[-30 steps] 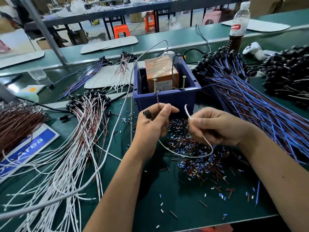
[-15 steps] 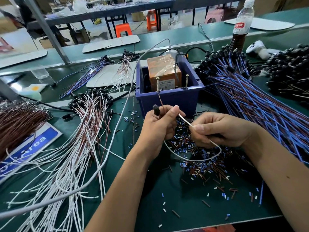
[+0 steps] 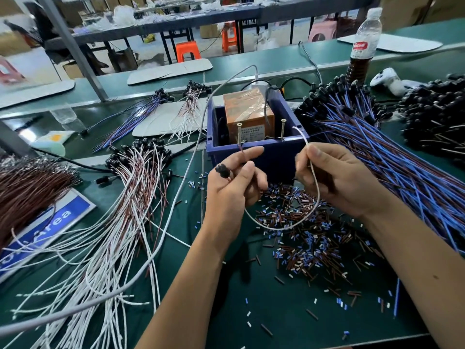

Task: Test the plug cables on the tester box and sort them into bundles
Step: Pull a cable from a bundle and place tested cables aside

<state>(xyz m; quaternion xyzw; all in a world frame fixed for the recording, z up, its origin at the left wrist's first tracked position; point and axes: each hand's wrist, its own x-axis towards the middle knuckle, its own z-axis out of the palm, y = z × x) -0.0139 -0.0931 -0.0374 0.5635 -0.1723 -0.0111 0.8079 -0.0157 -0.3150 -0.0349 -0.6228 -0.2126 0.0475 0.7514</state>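
My left hand point(image 3: 232, 183) holds one plug cable, its black plug point(image 3: 222, 170) sticking out at the knuckles and its brown wire end touching the left brass screw point(image 3: 239, 133) of the tester box point(image 3: 247, 115). That orange box sits in a blue bin point(image 3: 264, 153). My right hand point(image 3: 334, 177) pinches the same cable's white wire point(image 3: 310, 172), whose tip points up close to the right screw point(image 3: 283, 129). The white wire loops down between both hands.
A white-and-brown cable bundle point(image 3: 130, 187) fans out at left, a blue one point(image 3: 392, 157) at right, a black plug heap point(image 3: 437, 114) far right. Cut insulation bits point(image 3: 302, 238) litter the green mat. A bottle point(image 3: 362, 51) stands behind; a grey cord point(image 3: 176, 197) crosses the mat.
Both hands rose toward the bin. The brown end now touches the left screw and my right hand has lifted the white end up near the right screw.
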